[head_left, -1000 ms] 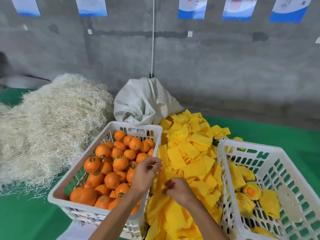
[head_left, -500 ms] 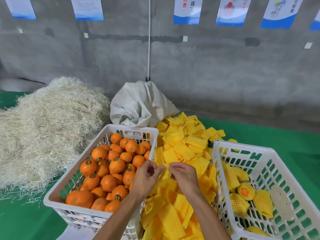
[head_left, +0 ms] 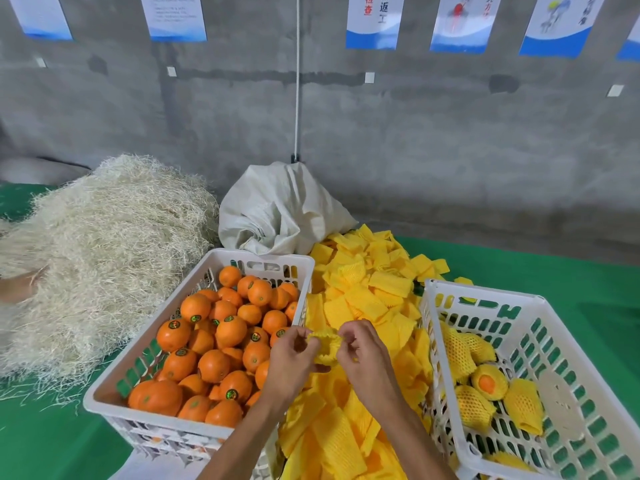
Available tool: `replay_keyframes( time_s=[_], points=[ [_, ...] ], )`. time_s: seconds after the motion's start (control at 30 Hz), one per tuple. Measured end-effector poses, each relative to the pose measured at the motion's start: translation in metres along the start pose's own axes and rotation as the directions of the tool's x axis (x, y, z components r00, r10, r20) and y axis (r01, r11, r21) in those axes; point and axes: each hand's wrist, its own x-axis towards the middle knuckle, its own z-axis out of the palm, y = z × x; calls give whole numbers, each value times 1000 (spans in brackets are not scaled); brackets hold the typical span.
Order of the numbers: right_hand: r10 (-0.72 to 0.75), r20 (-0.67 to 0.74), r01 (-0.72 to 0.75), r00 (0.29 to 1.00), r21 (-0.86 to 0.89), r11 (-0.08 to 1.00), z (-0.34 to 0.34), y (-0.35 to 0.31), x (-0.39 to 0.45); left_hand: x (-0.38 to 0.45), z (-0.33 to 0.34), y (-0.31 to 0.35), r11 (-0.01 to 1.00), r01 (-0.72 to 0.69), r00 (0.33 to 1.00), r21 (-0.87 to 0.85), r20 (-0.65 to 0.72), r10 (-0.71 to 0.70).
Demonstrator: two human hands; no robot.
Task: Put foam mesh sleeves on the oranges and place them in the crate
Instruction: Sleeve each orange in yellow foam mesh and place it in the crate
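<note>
Between my two hands is one yellow foam mesh sleeve (head_left: 323,344), stretched open at its mouth. My left hand (head_left: 294,358) pinches its left edge and my right hand (head_left: 363,355) pinches its right edge, both above the pile of yellow sleeves (head_left: 367,299). A white crate (head_left: 104,400) on the left is full of bare oranges (head_left: 214,341). The white crate (head_left: 485,299) on the right holds several oranges in sleeves (head_left: 485,379).
A heap of pale straw-like packing fibre (head_left: 104,265) lies at the left. A white sack (head_left: 280,209) leans against the grey wall behind the crates. Green matting (head_left: 571,282) covers the surface.
My right hand came up from the sleeve pile and met my left hand. Both now hold one sleeve and pull its mouth open; earlier it was not spread between them.
</note>
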Motion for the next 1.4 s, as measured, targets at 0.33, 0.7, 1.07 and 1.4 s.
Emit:
replay_keyframes(
  time_s=[0.33,0.7,1.07,1.4],
  points=[
    [219,111,-106,969,-613,783,-9,1,6,-13,6,-4,879,-321,942,354,215,258],
    [739,342,-611,580,783,118,8,-1,16,-17,13,-9,700,-467,883,541,335,329],
    [596,3,-428,803,700,572,29,6,-12,-19,13,4,904,-300,926,304,321,199],
    [621,78,-617,780,271,739,25,16,4,-23,13,3,938,-239,937,250,314,154]
  ],
)
